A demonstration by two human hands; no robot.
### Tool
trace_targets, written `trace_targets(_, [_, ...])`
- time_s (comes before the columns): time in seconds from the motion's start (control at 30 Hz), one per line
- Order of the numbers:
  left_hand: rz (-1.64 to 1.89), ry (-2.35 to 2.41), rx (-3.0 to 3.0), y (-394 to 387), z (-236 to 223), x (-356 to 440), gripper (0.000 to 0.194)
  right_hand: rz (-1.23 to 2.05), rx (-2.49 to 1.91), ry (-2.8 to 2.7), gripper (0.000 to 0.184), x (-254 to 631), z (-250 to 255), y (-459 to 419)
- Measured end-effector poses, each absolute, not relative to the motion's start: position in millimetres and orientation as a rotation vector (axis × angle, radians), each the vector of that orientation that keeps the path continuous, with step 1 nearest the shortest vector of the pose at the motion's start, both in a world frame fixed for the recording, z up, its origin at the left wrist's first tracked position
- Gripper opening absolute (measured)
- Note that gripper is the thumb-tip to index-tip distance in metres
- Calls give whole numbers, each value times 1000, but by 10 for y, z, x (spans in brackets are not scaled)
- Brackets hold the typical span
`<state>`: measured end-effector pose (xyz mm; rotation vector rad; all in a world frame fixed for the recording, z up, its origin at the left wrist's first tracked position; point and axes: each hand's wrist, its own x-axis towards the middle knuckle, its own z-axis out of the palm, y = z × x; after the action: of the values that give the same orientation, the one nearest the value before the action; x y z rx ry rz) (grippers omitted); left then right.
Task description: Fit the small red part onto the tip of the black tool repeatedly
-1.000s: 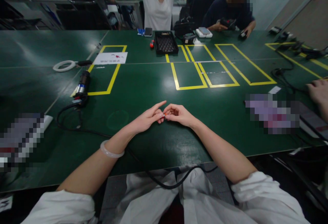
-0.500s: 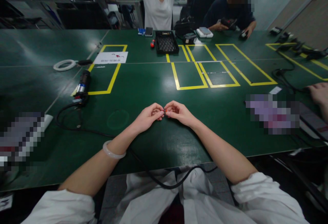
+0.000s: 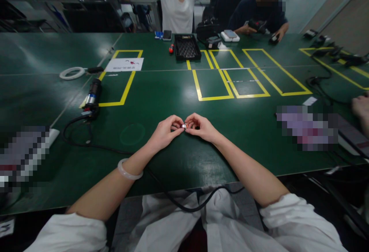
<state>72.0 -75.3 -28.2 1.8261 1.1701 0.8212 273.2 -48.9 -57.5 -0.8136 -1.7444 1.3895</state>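
Observation:
Just above the green table (image 3: 173, 159), a small part with a shiny white face and an orange-red end (image 3: 185, 126) sits between my fingertips. It is too small for me to tell its kind. My left hand (image 3: 167, 132) pinches it from the left side, thumb and fingers pressed together. From the right, my right hand (image 3: 202, 127) pinches its orange end, with the other fingers curled. The fingertips of both hands nearly meet and cover part of the piece.
A black tray (image 3: 188, 54) with small metallic pieces stands at the back, a red object (image 3: 171, 48) beside it. Left are a black-and-silver tool (image 3: 93, 92) with a cable, a printed sheet (image 3: 125, 64) and a white ring (image 3: 72, 73). Another person's hand (image 3: 361, 108) rests far right.
The small part has been turned between my fingers, so a bright white face now shows where it looked dark. My hands have hardly shifted.

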Motion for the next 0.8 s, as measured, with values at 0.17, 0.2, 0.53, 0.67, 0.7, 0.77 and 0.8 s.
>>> trace_targets(0.17, [774, 1145, 1935, -723, -274, 696, 27, 1281, -861, -1815, 21, 2749, -591, -478])
trace_targets(0.2, [770, 1157, 1966, -691, -266, 658, 32, 1267, -876, -1810, 21, 2755, -600, -469])
trace_targets(0.53, [556, 2361, 2077, -136, -135, -855, 75, 1333, -950, -1702, 25, 2778, -647, -402])
trace_targets(0.67, [414, 2729, 1689, -177, -129, -1426, 92, 1373, -943, -1667, 25, 2774, -636, -397])
trace_targets(0.7, [372, 2762, 1628, -190, -135, -1516, 96, 1380, -944, -1663, 25, 2774, -633, -397])
trace_targets(0.77, [253, 2766, 1557, -191, -148, -1648, 98, 1384, -947, -1655, 25, 2773, -628, -398])
trace_targets(0.8, [183, 2752, 1526, -179, -151, -1695, 96, 1384, -948, -1650, 25, 2772, -627, -399])
